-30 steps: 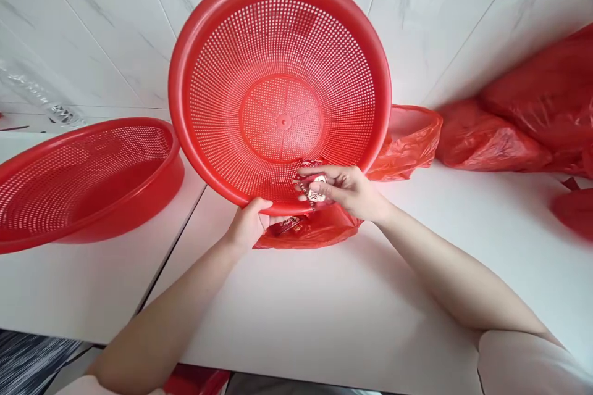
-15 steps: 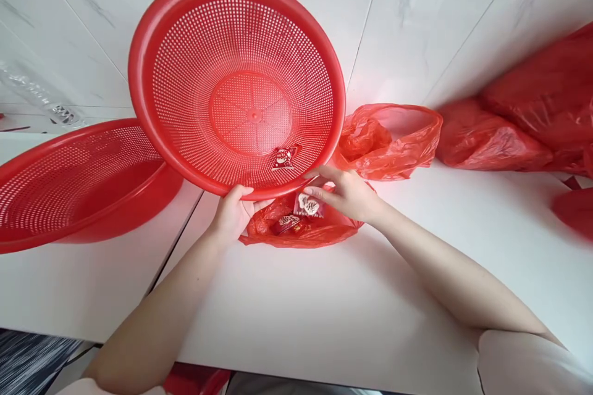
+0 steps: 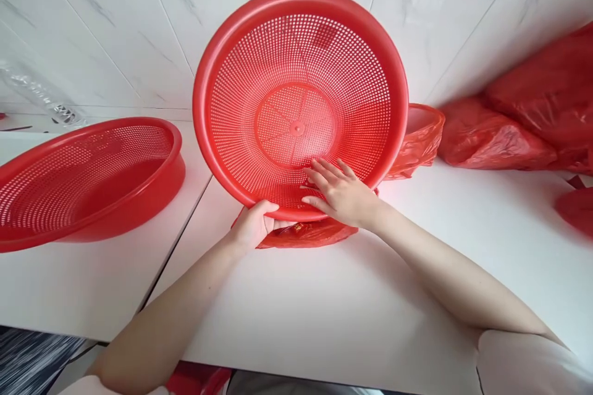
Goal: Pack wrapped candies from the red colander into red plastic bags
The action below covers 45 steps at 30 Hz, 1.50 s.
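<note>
A round red plastic colander is tilted so that its inside faces me. My left hand grips its lower rim, thumb on top and fingers underneath. Inside, against the lower right wall, my right hand lies with fingers spread; a small dark edge shows by its fingertips, perhaps a packet, mostly hidden. Beneath the rim lies a red plastic bag, largely covered by the colander, with a bit of printed wrapper visible in its mouth.
Another red colander stands on the white table at left. A second red bag sits behind the held colander. Larger filled red bags rest against the tiled wall at right. A clear plastic bottle lies at back left.
The colander has moved right and slightly down with my left hand, over the front bag. My right hand has gone from the bag's mouth into the colander, its fingers now spread.
</note>
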Motion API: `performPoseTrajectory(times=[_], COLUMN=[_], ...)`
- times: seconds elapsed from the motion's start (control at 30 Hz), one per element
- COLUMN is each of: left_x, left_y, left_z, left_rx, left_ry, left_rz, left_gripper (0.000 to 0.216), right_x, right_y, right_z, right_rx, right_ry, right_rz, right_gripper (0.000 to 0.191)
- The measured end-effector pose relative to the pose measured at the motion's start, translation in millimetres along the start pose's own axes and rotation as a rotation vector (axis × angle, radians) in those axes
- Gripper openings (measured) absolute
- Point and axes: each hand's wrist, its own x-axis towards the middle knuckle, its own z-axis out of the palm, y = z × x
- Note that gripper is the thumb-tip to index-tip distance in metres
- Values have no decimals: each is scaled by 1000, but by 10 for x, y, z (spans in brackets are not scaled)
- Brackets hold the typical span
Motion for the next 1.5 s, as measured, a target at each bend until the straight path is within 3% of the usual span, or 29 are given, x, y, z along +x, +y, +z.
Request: performPoseTrajectory(times=[0.13,0.23,0.4,0.57,0.73,1.0,1.13,1.23,1.33,1.4,1.5], left_x=[1,16,27,-23,-81,-70,-54,-40,-22,-12,-3], left_y=[6,11,-8,-29,-4,36,45,58,71,76,77], left_z=[-19,-28,-28,-15,0,-12,-1,6,-9,-26,-42], left_rx=[16,8,14,86,120,176,165,132,138,145,135], left_ry=[24,24,35,55,41,2,56,65,57,65,78], left_rz=[6,4,49,38,-34,-3,11,32,42,52,66], left_gripper=[33,30,23,19,26,35,33,36,35,33,30], right_x=[-20,-28,-16,1,55,85,69,61,65,70,73], right_y=[10,-15,8,165,211,106,58,60,86,98,101], right_z=[-54,-131,-6,182,145,77,76,94,109,109,104], right_rx=[184,312,88,36,338,628,681,920,1394,1623,1730], right_ry=[-144,-146,42,-124,-202,-111,45,80,-15,-50,-71], right_rz=[-82,-159,29,126,67,8,46,253,425,453,444], right_gripper=[59,58,44,56,48,36,35,40,49,48,35])
